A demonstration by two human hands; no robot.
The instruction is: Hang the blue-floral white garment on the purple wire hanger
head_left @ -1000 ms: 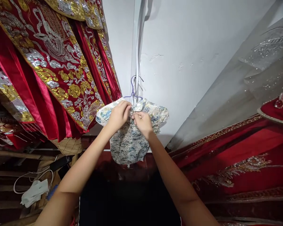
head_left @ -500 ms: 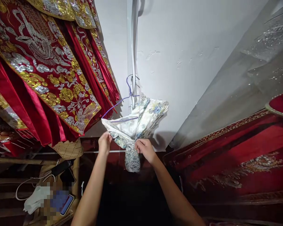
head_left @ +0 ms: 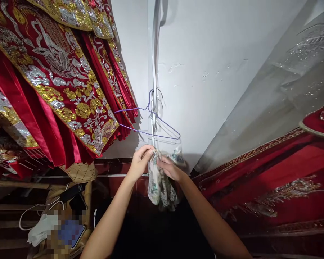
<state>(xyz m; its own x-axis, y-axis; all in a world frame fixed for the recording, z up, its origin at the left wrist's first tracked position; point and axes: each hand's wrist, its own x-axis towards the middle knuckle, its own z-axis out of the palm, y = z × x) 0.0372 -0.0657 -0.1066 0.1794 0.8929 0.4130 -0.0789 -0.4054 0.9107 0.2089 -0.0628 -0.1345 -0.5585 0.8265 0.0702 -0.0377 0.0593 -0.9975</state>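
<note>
The floral garment (head_left: 154, 183) is off the purple hanger (head_left: 149, 105) now — half a second ago one shoulder of it was draped there, with the frame poking out at the other side. That means the hanger no longer bears any of its weight, so the hands alone carry it. The hanger itself has stayed hooked in front of the white wall (head_left: 205, 43), its frame well above the cloth.

The person's left hand (head_left: 140, 164) pinches the top of the garment between thumb and fingers. The right hand (head_left: 172, 169) has come in close beside it and grasps the bunched cloth, its thumb hidden from me. The garment hangs in narrow folds below both hands, gathered rather than spread — a blurred patch of pattern shows just past the right one. To the person's left, the red embroidered costume (head_left: 78, 97) hangs near the hanger.
</note>
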